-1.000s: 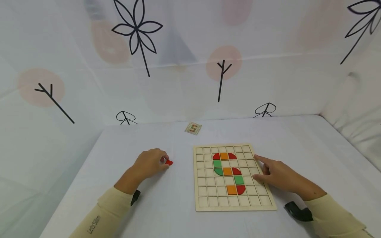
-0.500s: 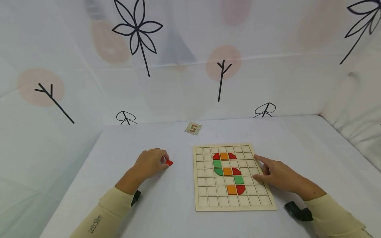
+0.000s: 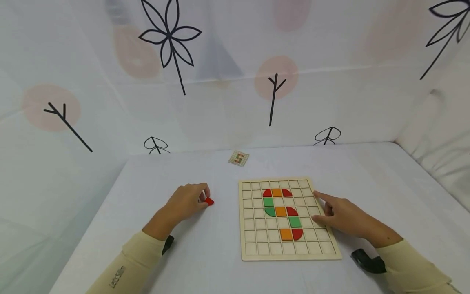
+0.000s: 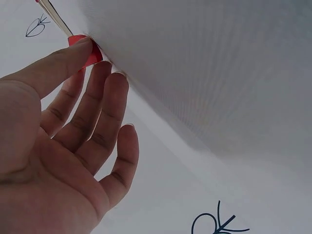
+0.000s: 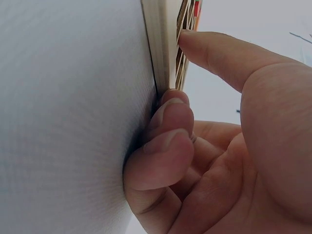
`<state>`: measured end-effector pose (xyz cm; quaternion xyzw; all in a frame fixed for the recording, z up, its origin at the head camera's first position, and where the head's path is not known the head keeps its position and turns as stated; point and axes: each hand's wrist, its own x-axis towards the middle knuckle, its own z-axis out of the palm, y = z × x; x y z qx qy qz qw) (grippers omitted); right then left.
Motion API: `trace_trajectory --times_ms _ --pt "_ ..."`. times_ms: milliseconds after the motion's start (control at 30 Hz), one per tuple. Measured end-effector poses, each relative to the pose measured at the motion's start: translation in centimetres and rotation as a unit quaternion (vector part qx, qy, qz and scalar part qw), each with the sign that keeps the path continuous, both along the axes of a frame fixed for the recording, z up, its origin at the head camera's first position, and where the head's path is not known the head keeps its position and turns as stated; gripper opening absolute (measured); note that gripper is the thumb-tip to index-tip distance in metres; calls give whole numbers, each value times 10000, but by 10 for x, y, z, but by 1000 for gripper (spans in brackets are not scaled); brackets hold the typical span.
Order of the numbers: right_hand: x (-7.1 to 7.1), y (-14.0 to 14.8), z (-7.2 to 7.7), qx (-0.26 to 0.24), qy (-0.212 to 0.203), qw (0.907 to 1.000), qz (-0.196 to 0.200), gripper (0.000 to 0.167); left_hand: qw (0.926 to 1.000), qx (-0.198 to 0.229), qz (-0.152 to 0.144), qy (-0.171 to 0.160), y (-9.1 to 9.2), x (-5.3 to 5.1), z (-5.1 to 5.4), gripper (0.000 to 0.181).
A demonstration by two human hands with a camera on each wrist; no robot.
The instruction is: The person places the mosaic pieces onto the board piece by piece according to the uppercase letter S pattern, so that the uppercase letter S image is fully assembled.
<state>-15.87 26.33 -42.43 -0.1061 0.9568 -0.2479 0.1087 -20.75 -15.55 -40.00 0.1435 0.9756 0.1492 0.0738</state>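
In the head view my left hand (image 3: 188,201) is left of the board, low over the white table. It pinches a small red tile (image 3: 209,201) between thumb and fingertips; the fingers partly hide its shape. The left wrist view shows the same tile (image 4: 92,54) under the thumb tip. A wooden grid board (image 3: 257,249) lies flat, with red, orange and green tiles set in an S-like curve. My right hand (image 3: 343,215) rests at the board's right edge, thumb and index finger stretched onto it. In the right wrist view, the other fingers curl beside the board's side (image 5: 163,44).
Behind the board lies a small card (image 3: 238,158) printed with a similar S pattern on a grid. A white cloth with plant drawings (image 3: 273,102) hangs at the back of the table.
The left hand has shifted very slightly, and the red tile in its fingers is turned a little. The right hand and board have stayed in place.
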Motion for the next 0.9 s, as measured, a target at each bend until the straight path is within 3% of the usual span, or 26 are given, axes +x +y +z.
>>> trace_trajectory --times_ms 467,900 --pt "-1 1 1 -33 -24 10000 7 88 9996 228 -4 -136 5 2 1 15" --pt "0 2 0 -70 -12 10000 53 88 9990 444 -23 -13 18 5 1 16"
